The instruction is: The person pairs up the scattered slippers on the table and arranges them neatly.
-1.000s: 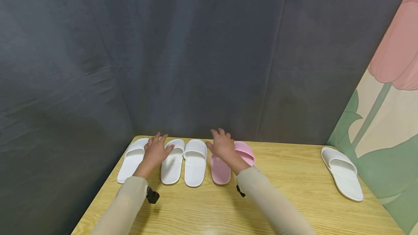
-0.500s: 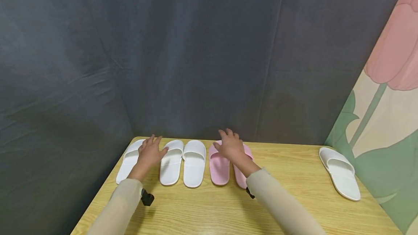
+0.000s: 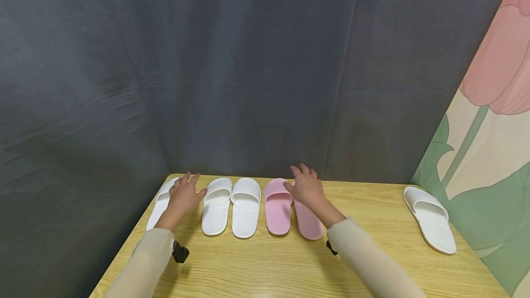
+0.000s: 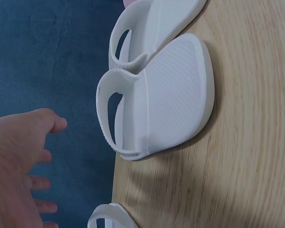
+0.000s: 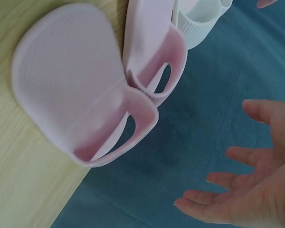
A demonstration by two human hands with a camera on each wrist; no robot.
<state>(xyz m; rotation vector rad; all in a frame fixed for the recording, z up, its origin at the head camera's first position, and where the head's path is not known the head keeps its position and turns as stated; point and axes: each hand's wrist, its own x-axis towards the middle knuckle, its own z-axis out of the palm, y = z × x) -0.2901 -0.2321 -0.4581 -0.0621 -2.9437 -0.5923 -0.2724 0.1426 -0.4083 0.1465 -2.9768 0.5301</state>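
pink slippers (image 3: 278, 213): rounded, broad-strapped, finely textured, side by side near back edge of table (image 3: 248, 268) | white slippers (image 3: 246, 215): similar shape; two beside pink, one back-left corner, one right edge | left hand (image 3: 184, 197), right hand (image 3: 307, 190): fingers spread wide

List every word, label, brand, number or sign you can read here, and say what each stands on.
There are none to quote.
No lettering shows on the white slippers, pink slippers, table or curtain.
The panel shows only a flower picture.
Any marking on the black cameras is too small to read.
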